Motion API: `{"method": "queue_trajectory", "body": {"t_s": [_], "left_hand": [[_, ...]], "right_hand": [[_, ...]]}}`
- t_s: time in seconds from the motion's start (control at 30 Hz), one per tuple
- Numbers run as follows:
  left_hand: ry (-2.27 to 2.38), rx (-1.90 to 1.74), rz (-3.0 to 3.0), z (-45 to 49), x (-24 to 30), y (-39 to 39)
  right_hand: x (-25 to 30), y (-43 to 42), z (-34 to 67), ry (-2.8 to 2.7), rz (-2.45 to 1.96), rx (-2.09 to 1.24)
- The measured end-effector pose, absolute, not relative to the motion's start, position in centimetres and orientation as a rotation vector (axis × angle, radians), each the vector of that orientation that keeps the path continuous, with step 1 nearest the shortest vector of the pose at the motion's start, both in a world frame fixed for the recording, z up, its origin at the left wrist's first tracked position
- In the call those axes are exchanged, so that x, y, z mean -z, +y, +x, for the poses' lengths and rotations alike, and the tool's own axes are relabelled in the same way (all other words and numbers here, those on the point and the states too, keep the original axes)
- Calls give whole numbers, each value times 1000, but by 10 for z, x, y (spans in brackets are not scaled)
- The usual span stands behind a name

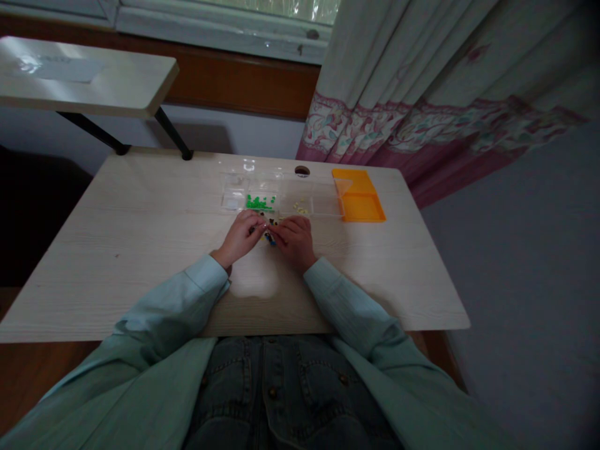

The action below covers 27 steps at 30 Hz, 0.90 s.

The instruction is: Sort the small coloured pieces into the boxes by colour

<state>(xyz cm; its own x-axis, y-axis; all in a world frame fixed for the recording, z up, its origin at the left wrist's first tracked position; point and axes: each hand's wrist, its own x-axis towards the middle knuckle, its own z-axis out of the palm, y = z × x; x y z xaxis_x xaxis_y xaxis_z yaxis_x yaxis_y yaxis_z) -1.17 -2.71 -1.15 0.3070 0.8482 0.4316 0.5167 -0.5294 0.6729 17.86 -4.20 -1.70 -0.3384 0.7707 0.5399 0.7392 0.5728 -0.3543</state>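
Observation:
My left hand point(243, 234) and my right hand point(296, 239) meet over the table, their fingertips pinched close together. Whatever they grip between them is too small to make out. Small dark and blue pieces point(270, 239) lie just under and between the fingers. Right beyond my hands is a clear plastic compartment box point(327, 199). Tiny green pieces point(259, 202) are heaped in one of its compartments, left of the middle. Farther right in the box are a few pale yellow pieces point(300, 207).
An orange tray point(363, 208) sits at the right, partly overlapped by the clear box's end. Behind the box is a round cable hole point(302, 170) in the table point(154, 250). A raised shelf point(117, 87) stands back left; a curtain point(375, 94) hangs behind at the right.

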Motion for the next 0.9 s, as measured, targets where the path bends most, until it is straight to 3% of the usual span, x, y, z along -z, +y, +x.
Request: {"method": "queue_trajectory", "body": {"t_s": [0.57, 0.9], "left_hand": [[1215, -1059, 2195, -12, 12, -27], [1205, -1083, 2210, -13, 14, -26]], "right_hand": [[11, -40, 184, -2136, -1226, -59], [10, -8, 238, -1767, -1477, 58]]}}
